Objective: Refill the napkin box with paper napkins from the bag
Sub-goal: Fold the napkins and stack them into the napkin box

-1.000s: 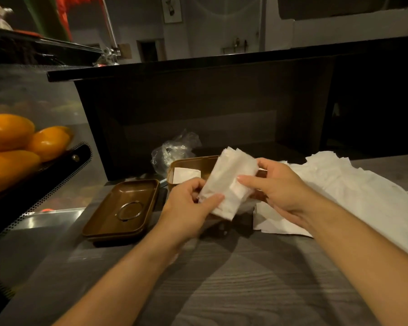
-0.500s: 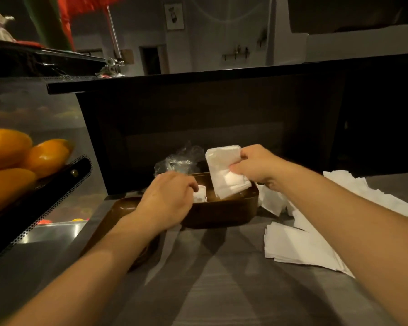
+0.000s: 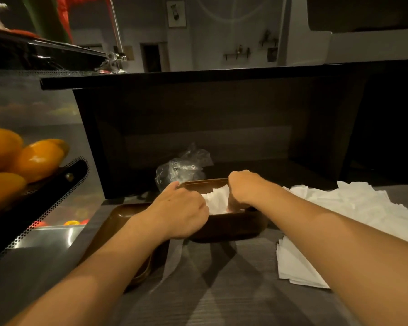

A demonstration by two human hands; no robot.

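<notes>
We are seeing both hands working at the brown napkin box [image 3: 233, 228], which is sitting on the grey wood-grain counter [image 3: 222, 290] at centre, a little far of the middle. The right hand [image 3: 243, 188] is reaching down into the box from its far right side, fingers curled and pointing down, gripping the white napkins [image 3: 216, 200] that are sticking up inside the box. The left hand [image 3: 179, 211] is lying over the box's near left corner, fingers curled; its fingertips are hiding behind the knuckles, so we cannot tell whether they are gripping the rim, the napkins or nothing. The index finger is stretching toward the far left rim.

Just left of the box, the brown lid [image 3: 118, 222] is lying flat and open side up, with the left forearm partly covering it. A crumpled clear plastic bag [image 3: 181, 167] is sitting just far of the box, near its left corner. To the right, a loose pile of white napkins [image 3: 353, 208] is spreading across the counter, with the right forearm crossing over its near part; a flatter stack edge is showing at the near side of the pile.

At far left, orange fruits [image 3: 33, 158] are sitting behind a glass display case [image 3: 64, 128] with a perforated black trim. A dark raised counter wall [image 3: 210, 128] is standing across the far side
</notes>
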